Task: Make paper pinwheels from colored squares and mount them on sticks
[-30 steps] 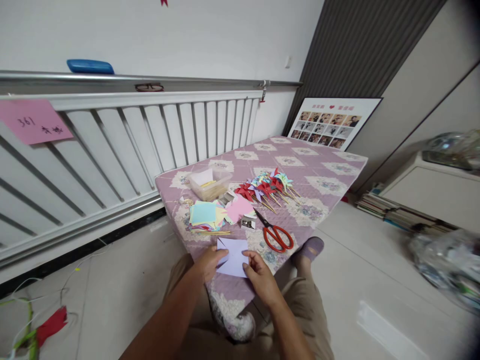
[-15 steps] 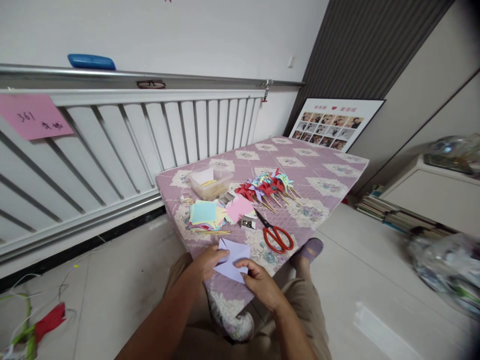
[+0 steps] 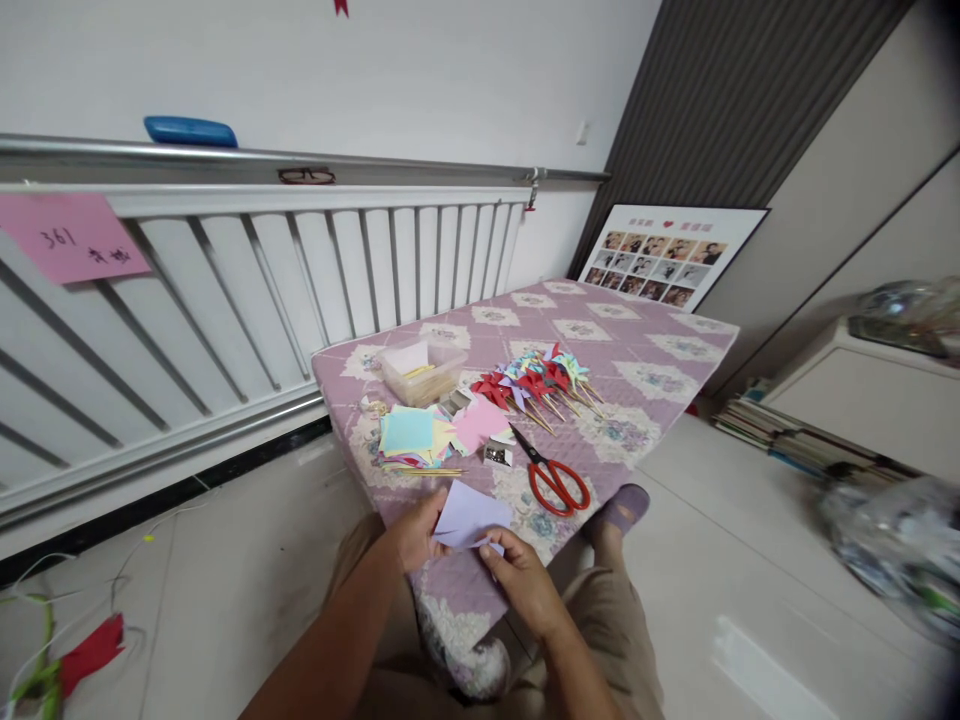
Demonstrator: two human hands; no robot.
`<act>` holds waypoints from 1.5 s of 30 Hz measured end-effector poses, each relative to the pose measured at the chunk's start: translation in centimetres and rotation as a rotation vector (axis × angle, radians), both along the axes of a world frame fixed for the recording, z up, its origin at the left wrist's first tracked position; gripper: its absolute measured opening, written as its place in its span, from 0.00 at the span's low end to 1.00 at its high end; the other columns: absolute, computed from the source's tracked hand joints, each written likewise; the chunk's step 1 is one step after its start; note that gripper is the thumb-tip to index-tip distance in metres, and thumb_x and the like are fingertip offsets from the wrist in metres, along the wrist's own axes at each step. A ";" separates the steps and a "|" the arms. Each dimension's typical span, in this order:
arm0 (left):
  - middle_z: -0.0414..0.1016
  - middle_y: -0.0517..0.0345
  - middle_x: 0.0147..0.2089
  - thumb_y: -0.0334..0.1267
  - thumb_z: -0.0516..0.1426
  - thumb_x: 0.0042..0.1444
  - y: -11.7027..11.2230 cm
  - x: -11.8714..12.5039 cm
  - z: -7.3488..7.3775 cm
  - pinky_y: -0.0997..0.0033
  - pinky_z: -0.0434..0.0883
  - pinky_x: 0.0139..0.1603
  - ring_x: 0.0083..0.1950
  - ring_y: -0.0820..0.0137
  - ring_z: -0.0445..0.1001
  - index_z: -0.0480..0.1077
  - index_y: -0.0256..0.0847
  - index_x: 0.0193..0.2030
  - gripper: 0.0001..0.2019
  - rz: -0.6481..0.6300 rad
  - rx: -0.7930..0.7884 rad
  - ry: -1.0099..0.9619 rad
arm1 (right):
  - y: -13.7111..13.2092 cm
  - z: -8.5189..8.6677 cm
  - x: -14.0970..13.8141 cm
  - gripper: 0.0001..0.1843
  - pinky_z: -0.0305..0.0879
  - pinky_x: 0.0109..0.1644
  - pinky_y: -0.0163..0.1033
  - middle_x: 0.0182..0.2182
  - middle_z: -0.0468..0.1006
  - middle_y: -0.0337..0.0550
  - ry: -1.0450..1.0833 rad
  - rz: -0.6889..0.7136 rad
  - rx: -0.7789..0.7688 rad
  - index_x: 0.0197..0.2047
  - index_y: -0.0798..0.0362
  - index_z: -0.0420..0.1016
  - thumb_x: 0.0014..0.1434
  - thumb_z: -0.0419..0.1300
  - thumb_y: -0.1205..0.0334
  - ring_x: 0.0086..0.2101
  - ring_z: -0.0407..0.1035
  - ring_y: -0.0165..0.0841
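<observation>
A lavender paper square [image 3: 471,512] with slits cut in it is held just above the near end of the table. My left hand [image 3: 420,532] pinches its left edge. At the lower right, the fingers of my right hand [image 3: 519,578] are closed on a flap of the same sheet. Beyond the paper lie several thin wooden sticks [image 3: 427,472], a pile of coloured paper squares [image 3: 407,430] and pink cut paper [image 3: 478,424]. A small box of metal pins [image 3: 497,455] sits close by. Red-handled scissors [image 3: 553,482] rest to the right, blades slightly apart.
Several paper pinwheels on sticks [image 3: 534,380] lie mid-table. A clear plastic box [image 3: 424,376] holding sticks stands at the left edge. The flowered cloth [image 3: 637,330] covers the table beside a white radiator [image 3: 420,255]. A photo board [image 3: 667,255] leans at the far end.
The lavender paper has been turned and tilted in my hands. My right hand has moved slightly down along its near edge, with a flap bent. The camera view has shifted a little.
</observation>
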State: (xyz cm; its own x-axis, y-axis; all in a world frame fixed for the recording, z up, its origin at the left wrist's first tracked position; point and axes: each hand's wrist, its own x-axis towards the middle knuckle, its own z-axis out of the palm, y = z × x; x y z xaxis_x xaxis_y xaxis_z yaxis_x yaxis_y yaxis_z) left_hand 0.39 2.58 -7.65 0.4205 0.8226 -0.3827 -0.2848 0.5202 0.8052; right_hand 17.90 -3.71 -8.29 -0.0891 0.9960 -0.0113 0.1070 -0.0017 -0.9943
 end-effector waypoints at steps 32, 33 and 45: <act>0.75 0.58 0.30 0.38 0.66 0.42 -3.9 3.6 -0.4 0.76 0.64 0.27 0.26 0.76 0.70 0.70 0.37 0.37 0.15 0.352 -0.183 -0.091 | 0.1 0.6 -1.3 0.15 0.59 0.37 0.36 0.25 0.68 0.36 -0.107 -0.099 0.044 0.26 0.51 0.68 0.60 0.55 0.52 0.30 0.62 0.33; 0.75 0.57 0.30 0.38 0.66 0.42 -3.9 3.6 -0.3 0.76 0.64 0.27 0.26 0.75 0.70 0.70 0.37 0.37 0.15 0.351 -0.178 -0.085 | 0.1 0.6 -1.3 0.15 0.59 0.37 0.36 0.25 0.68 0.36 -0.108 -0.105 0.043 0.26 0.51 0.68 0.60 0.55 0.52 0.30 0.62 0.34; 0.75 0.58 0.30 0.39 0.67 0.39 -3.8 3.9 0.0 0.76 0.66 0.28 0.26 0.76 0.70 0.70 0.35 0.38 0.18 0.349 -0.157 -0.029 | 0.2 0.6 -1.2 0.15 0.62 0.38 0.37 0.25 0.73 0.38 -0.103 -0.107 0.032 0.28 0.51 0.68 0.61 0.53 0.52 0.30 0.67 0.35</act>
